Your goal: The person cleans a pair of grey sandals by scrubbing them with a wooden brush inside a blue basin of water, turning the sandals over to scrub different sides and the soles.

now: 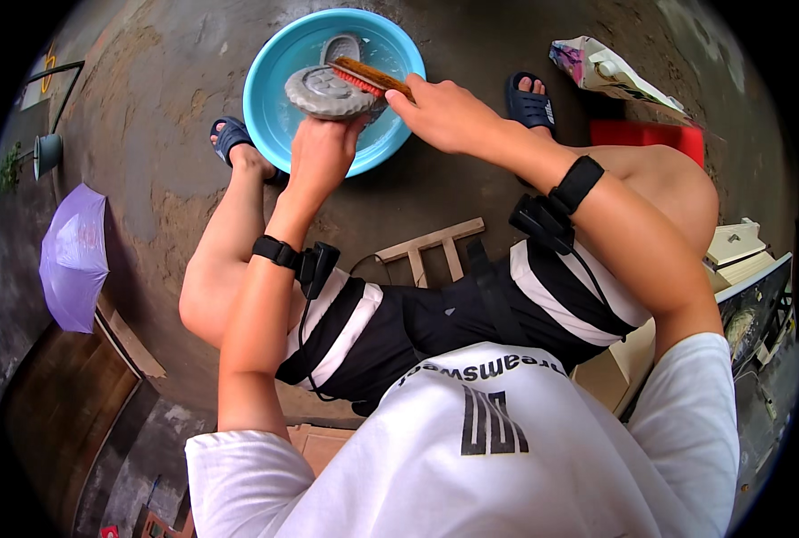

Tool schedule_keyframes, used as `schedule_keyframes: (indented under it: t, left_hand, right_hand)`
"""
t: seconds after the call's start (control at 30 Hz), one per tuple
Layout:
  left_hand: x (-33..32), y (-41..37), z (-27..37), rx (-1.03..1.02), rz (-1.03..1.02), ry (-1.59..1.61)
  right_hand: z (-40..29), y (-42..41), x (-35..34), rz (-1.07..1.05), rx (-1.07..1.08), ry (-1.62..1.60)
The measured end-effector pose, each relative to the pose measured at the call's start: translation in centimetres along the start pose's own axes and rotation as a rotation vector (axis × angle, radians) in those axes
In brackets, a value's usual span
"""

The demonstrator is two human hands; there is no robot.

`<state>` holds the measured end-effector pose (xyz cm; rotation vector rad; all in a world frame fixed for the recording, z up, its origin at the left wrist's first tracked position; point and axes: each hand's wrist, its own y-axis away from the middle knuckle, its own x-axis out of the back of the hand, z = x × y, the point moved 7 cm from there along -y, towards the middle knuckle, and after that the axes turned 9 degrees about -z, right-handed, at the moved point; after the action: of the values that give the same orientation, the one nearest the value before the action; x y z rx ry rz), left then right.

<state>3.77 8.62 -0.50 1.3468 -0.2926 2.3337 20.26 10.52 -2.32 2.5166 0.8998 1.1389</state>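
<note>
Between my feet stands a light-blue plastic basin (pixel 268 121) with some cloudy water in it. Above the basin my left hand (pixel 322 151) grips a grey shoe (pixel 325 93) from below, its patterned sole turned up. The fingers under the shoe are partly hidden. My right hand (pixel 443 111) holds a wooden-backed scrubbing brush (pixel 372 75), its red bristles down against the shoe's sole. Another grey sole (pixel 342 48) lies in the basin behind, partly covered by the brush and the held shoe.
Blue slides (pixel 530 101) are on my feet on the wet-looking concrete floor. A printed bag (pixel 615 74) stands at the right by a red object (pixel 648 138). A wooden frame (pixel 433 250) lies below my knees. At the left is an open purple umbrella (pixel 73 259).
</note>
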Motion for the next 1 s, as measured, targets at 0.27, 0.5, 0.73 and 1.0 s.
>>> schedule_keyframes:
  t: [0.27,0.5,0.73,1.0]
  left_hand:
    - [-1.4,-0.3,-0.1,-0.047,-0.056,0.039]
    - [-1.5,-0.2,0.0,-0.079,-0.038,0.017]
    - [-1.6,-0.1,-0.1,-0.014,-0.119,0.008]
    - [-1.5,0.0,-0.1,-0.041,-0.076,0.02]
  right_hand:
    - [-2.3,1.8,1.4,-0.087,0.046,-0.092]
    - [-1.5,1.1,0.8,-0.043,0.034,-0.059]
    - [-2.4,1.1,1.3,-0.022,0.001,0.077]
    - [-3.1,0.8,0.9,-0.03,0.034,0.021]
